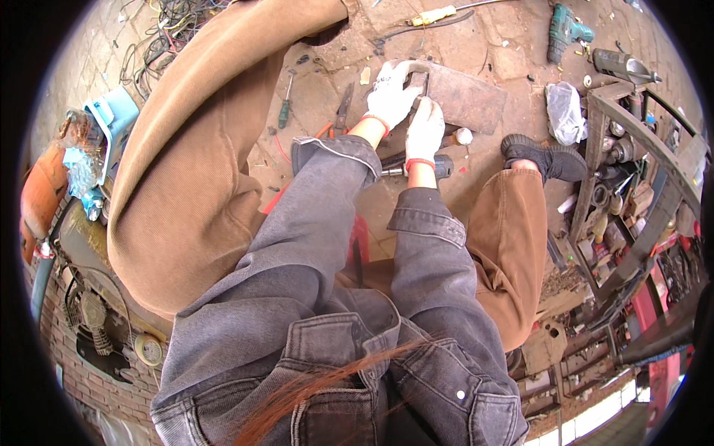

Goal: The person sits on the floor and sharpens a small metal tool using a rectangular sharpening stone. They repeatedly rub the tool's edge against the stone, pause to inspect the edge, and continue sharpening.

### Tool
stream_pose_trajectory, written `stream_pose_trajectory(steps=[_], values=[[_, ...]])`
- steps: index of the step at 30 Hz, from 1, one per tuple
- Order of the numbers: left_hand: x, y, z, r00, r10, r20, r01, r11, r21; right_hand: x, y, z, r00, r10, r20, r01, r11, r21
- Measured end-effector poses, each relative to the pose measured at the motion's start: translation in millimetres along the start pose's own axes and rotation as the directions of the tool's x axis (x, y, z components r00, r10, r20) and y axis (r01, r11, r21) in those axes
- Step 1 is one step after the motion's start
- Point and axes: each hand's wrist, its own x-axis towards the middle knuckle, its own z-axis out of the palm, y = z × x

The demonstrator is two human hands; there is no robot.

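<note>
- Left hand (392, 93), gloved, curls at the left end of the rusty metal plate (470, 97); how firmly it grips, I can't tell.
- Right hand (425, 132), fingers bent, works close beside it; any hold is hidden.
- Plate's ahead, apparently on the paving (513, 67), beyond the right wrist.
- Looks like steadying and positioning, which calls for careful fingertips.
- No readable writing on that plate.

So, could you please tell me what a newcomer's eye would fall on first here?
Most likely the white-gloved left hand and right hand, close together at a flat brown piece above the picture's centre. Next might come the teal power tool at the upper right, and the light blue plastic item at the left.
</note>
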Motion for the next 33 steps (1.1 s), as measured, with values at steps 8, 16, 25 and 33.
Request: stream_pose_trajectory(steps=[8,16,25,33], values=[[0,0,2,0.999,-0.036,-0.005,0.036,0.999,0.014,1,-15,-10,1.0,0.009,0.011,-0.008,0.998,-0.068],[-3,6,6,0.997,-0.025,-0.068,0.028,0.999,0.034,0,-25,-12,0.992,0.12,0.033,-0.117,0.991,-0.06],[-6,15,0,0.997,-0.065,-0.042,0.063,0.997,-0.038,4,-17,-11,0.991,0.125,0.047,-0.123,0.992,-0.041],[-5,10,3,0.998,0.002,-0.055,0.0,1.0,0.031,4,-20,-13,0.986,0.153,0.06,-0.152,0.988,-0.027]])
